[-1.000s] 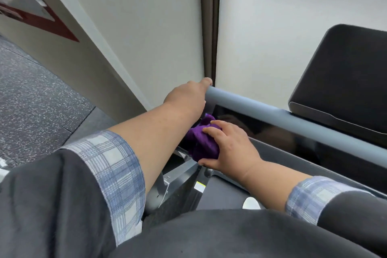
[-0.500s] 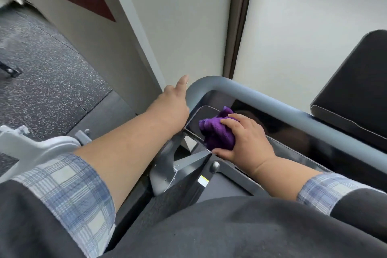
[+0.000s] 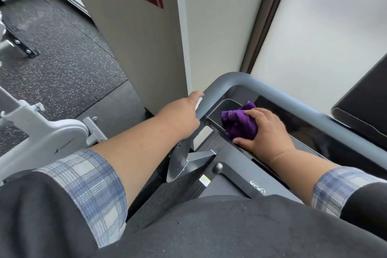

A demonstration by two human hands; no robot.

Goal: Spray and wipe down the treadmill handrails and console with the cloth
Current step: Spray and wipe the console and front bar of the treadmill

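A grey handrail [image 3: 278,95] curves around the treadmill's glossy black console [image 3: 310,132]. My right hand [image 3: 266,132] is shut on a crumpled purple cloth [image 3: 238,121] and presses it onto the left end of the console, just under the rail's bend. My left hand [image 3: 182,115] is curled over the side run of the handrail below the bend, and its fingers are mostly hidden. A small white patch shows at its fingertips; I cannot tell what that is. No spray bottle is in view.
A white exercise machine [image 3: 41,132] stands at the left on the speckled rubber floor [image 3: 62,65]. A wall column [image 3: 146,48] rises close behind the rail's corner. A dark screen [image 3: 364,100] sits at the right edge. My dark top fills the bottom.
My left hand slid from the top of the rail around the bend to its side. My right hand moved the cloth up into the console's left corner. The view swung left.
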